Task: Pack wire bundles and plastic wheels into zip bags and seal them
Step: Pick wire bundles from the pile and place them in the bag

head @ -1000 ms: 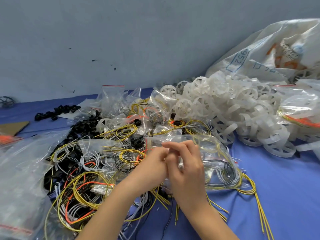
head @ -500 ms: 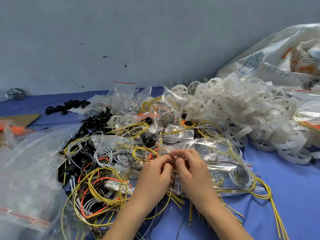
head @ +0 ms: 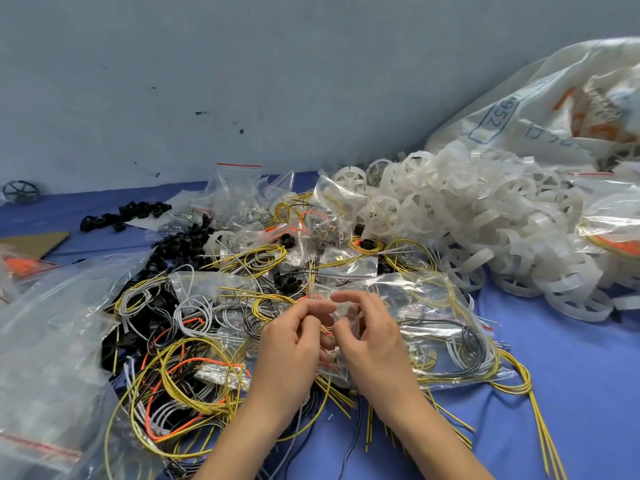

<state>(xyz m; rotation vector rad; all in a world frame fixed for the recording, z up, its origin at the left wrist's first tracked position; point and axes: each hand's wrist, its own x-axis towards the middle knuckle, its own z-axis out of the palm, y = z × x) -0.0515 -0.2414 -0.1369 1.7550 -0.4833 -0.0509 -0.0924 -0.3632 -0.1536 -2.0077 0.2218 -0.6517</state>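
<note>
My left hand [head: 291, 344] and my right hand [head: 370, 337] meet over the middle of the blue table, both pinching the edge of a clear zip bag [head: 426, 306] that holds coiled grey, black and yellow wires. The bag lies flat to the right of my hands. A loose tangle of yellow, orange, white and black wire bundles [head: 180, 375] spreads to the left. A big heap of white plastic wheels [head: 467, 223] fills the back right.
A large clear bag [head: 45, 341] lies at the left. Small black parts [head: 121, 216] and small filled zip bags [head: 239, 195] sit at the back. A white printed sack [head: 540, 109] leans on the grey wall. Blue table surface [head: 571, 393] shows at the right.
My hands sank a little toward the table, still joined at the bag's edge. My right fingers spread wider. The view shifted slightly.
</note>
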